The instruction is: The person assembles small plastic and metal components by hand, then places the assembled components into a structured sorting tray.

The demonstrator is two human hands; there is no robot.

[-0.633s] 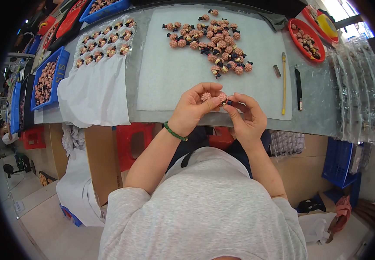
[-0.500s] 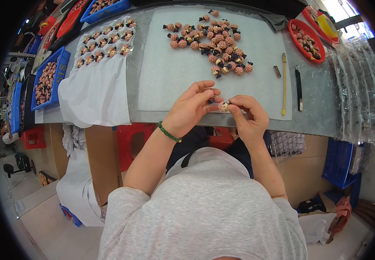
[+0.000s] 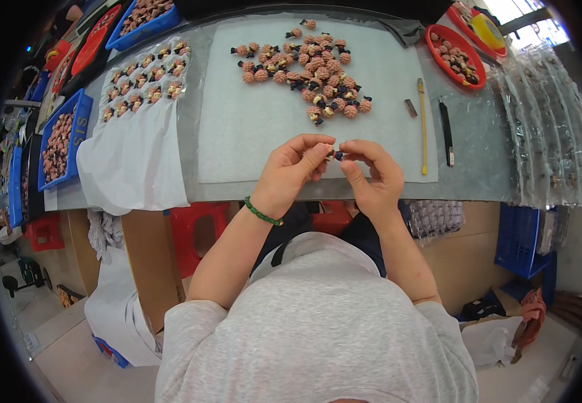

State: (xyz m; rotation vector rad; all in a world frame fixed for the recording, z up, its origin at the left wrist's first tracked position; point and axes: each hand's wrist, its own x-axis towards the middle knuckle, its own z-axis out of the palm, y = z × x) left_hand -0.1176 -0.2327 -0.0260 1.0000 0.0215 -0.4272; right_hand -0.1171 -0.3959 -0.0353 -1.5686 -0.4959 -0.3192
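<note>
My left hand [image 3: 292,169], with a green bead bracelet on its wrist, is closed on a small figurine [image 3: 331,154] with pink curly hair and dark parts. Its thumb and fingertips cover much of the figurine. Facing it, my right hand [image 3: 376,176] has its thumb and forefinger spread around the figurine's dark end, seemingly without gripping it. Both hands are over the near edge of a white sheet [image 3: 251,148]. Beyond them lies a loose pile of similar pink-haired figurines [image 3: 324,70].
Figurines stand in rows on a white cloth [image 3: 133,158] at left. Blue bins [image 3: 84,124] and a red bowl [image 3: 482,75] hold more. On the right lie a yellow stick [image 3: 423,127], a black pen-like tool [image 3: 447,134], a small grey block [image 3: 410,108] and stacked clear plastic trays [image 3: 546,134].
My right thumb and forefinger have come off the figurine they pinched and now stand apart. The hands have drawn closer together. The whole view has shifted slightly.
</note>
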